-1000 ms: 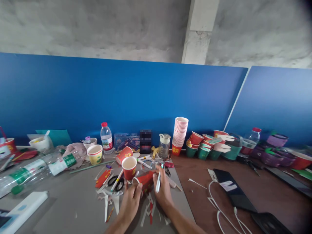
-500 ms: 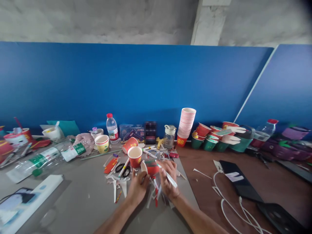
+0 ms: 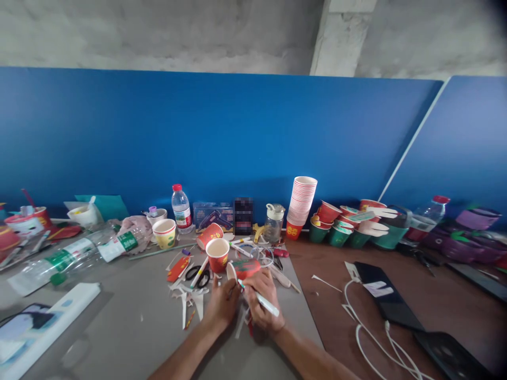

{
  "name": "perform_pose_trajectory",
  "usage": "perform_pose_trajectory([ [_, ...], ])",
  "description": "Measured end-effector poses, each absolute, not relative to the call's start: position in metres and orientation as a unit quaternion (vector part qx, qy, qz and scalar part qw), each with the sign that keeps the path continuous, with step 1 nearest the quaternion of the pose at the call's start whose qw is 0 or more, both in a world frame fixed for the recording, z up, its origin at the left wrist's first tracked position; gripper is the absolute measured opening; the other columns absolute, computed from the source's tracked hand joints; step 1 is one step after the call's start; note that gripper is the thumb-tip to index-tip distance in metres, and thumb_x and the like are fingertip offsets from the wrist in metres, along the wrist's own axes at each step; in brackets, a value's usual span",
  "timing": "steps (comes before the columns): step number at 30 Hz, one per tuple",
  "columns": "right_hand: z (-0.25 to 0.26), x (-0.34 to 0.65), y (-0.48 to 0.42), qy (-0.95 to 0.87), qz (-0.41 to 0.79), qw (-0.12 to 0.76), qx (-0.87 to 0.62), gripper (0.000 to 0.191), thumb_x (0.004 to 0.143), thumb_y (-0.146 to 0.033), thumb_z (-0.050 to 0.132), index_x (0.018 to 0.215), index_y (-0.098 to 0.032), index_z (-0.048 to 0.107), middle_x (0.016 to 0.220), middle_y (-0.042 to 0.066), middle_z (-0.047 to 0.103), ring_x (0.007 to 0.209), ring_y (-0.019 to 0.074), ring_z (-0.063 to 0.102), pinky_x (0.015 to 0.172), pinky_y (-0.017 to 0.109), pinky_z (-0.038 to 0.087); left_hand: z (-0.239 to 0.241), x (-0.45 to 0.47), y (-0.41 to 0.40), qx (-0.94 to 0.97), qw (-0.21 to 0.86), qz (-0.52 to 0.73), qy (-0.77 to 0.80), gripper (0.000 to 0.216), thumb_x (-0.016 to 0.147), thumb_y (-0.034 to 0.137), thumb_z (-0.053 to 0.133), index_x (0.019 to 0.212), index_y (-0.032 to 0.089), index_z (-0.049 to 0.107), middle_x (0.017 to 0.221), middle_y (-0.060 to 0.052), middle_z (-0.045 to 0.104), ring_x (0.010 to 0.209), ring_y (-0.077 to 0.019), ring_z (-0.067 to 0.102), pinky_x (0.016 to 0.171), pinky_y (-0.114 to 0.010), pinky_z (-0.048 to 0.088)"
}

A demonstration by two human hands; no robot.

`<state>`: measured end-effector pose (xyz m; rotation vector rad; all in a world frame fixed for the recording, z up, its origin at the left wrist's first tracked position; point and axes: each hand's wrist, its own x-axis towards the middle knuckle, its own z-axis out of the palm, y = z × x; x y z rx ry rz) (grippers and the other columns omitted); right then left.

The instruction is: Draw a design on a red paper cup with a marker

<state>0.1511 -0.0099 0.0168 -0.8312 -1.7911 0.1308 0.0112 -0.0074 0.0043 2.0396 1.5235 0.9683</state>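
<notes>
One left hand (image 3: 221, 307), one right hand (image 3: 257, 293), one white pen (image 3: 268, 305), one pair of scissors (image 3: 197, 275).

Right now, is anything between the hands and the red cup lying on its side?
Nothing visible. The left hand grips the red cup at its open end; the right hand holds a white pen, tip at the cup. Paper scraps lie beside the hands, not in between.
</notes>
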Motion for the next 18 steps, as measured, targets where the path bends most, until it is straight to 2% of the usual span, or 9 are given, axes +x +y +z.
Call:
perform_pose_trajectory([
  [7, 0.014, 0.164, 0.003, -0.696, 0.014, 0.561, -0.448, 0.027, 0.086, -0.018, 0.038, 0.066, -0.019, 0.057, 0.06, 0.001, 0.06, 0.057, 0.0155, 0.052, 0.068, 0.034, 0.035, 0.012, 0.011, -0.01, 0.73, 0.194, 0.335, 0.563, 0.027, 0.085, 0.025, 0.035, 0.068, 0.022, 0.056, 0.072, -0.002, 0.063, 0.083, -0.0202, 0.055, 0.084, -0.033, 0.039],
  [12, 0.014, 0.155, -0.002, -0.763, 0.043, 0.533, -0.365, 0.022, 0.084, -0.019, 0.041, 0.079, -0.019, 0.062, 0.07, 0.001, 0.064, 0.068, 0.0158, 0.056, 0.074, 0.033, 0.037, 0.008, 0.009, -0.007, 0.728, 0.203, 0.344, 0.558, 0.026, 0.084, 0.024, 0.037, 0.068, 0.021, 0.056, 0.075, -0.004, 0.062, 0.083, -0.0198, 0.055, 0.081, -0.031, 0.041],
  [15, 0.01, 0.157, 0.005, -0.716, 0.037, 0.546, -0.433, 0.019, 0.085, -0.021, 0.043, 0.083, -0.02, 0.062, 0.076, 0.002, 0.066, 0.072, 0.017, 0.058, 0.075, 0.033, 0.038, 0.007, 0.008, -0.007, 0.719, 0.207, 0.349, 0.565, 0.024, 0.084, 0.023, 0.037, 0.073, 0.02, 0.058, 0.084, -0.005, 0.063, 0.09, -0.0209, 0.055, 0.083, -0.032, 0.041],
  [18, 0.008, 0.159, 0.006, -0.674, 0.042, 0.566, -0.473, 0.018, 0.084, -0.021, 0.043, 0.083, -0.021, 0.062, 0.078, 0.003, 0.067, 0.074, 0.0178, 0.059, 0.073, 0.033, 0.039, 0.005, 0.008, -0.006, 0.72, 0.211, 0.331, 0.572, 0.025, 0.084, 0.023, 0.037, 0.072, 0.02, 0.059, 0.081, -0.005, 0.063, 0.09, -0.0214, 0.056, 0.087, -0.035, 0.04],
])
